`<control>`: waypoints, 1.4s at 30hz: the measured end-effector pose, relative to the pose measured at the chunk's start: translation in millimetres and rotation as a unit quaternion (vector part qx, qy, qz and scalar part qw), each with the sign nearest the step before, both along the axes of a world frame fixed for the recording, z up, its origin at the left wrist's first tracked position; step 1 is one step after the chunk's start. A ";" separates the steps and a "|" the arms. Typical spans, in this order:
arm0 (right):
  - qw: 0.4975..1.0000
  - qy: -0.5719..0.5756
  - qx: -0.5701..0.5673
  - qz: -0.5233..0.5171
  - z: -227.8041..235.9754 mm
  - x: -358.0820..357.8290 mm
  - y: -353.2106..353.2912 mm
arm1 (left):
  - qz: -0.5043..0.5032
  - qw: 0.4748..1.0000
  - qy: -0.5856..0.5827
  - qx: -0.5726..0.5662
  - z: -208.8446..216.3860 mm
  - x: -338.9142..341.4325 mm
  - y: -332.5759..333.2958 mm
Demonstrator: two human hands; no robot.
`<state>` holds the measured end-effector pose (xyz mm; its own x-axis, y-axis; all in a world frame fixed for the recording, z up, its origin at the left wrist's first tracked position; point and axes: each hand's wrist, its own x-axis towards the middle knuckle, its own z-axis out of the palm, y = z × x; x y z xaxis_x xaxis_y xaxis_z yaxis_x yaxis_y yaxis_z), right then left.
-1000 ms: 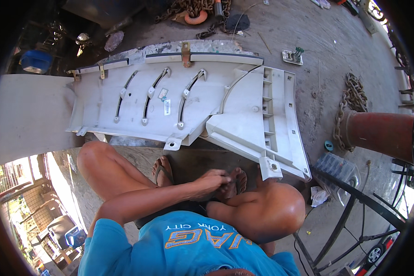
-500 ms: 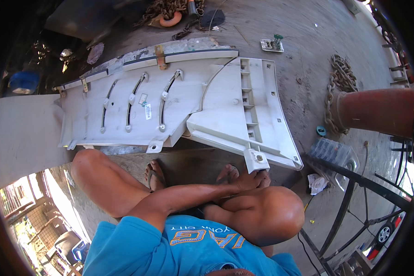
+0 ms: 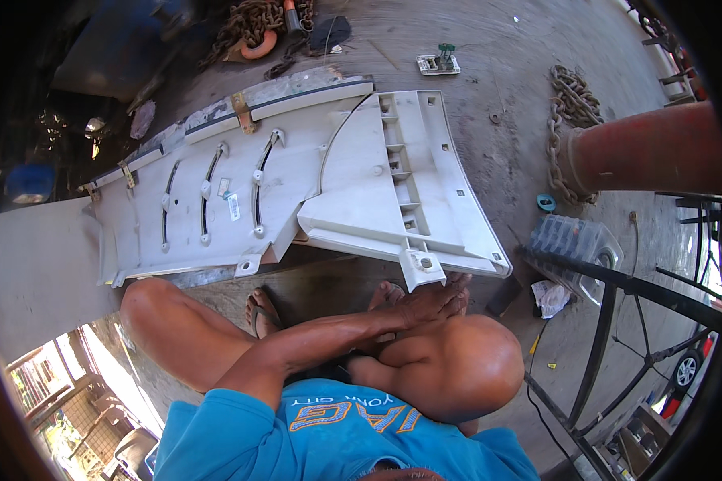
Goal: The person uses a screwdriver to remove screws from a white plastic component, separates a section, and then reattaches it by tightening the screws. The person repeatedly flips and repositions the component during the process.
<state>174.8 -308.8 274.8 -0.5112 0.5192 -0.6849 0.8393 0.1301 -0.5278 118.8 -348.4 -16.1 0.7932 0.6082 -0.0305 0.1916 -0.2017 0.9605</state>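
A large off-white moulded panel [image 3: 353,212], ribbed and with slots and mounting tabs, lies in front of me. At its near right edge a squared mounting tab [image 3: 423,264] with a hole sticks out. Crossing my lap, my left arm brings my left hand [image 3: 417,308] just below that tab, its fingers bent and partly hidden. My right hand [image 3: 457,295] is close against it by the panel's edge, beyond my right knee, with fingers curled together. Whatever lies between the fingers is hidden, and most of the right forearm is behind the knee.
A clear plastic organiser case [image 3: 578,240] and crumpled white paper [image 3: 551,298] lie at the right, beside a black metal frame [image 3: 606,353]. Farther off are a red cylinder [image 3: 646,148], a rusty chain [image 3: 569,104], and a small white-and-green device [image 3: 439,62].
The whole view has shifted, so the panel and floor things appear farther left. Both hands stay close together by the tab, with the right-hand fingers showing more now.
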 end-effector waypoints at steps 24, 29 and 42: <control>0.380 0.450 -0.067 -0.805 -288.4 126.6 -47.7 | -0.337 0.889 0.301 0.071 89.2 -118.0 71.4; 0.549 0.336 0.054 -0.764 -301.4 165.1 -7.7 | -0.401 0.878 0.213 0.149 114.3 -182.3 69.4; 0.805 -0.093 0.423 -0.405 -357.9 233.3 184.4 | -0.049 0.895 0.339 0.285 231.9 -264.7 105.3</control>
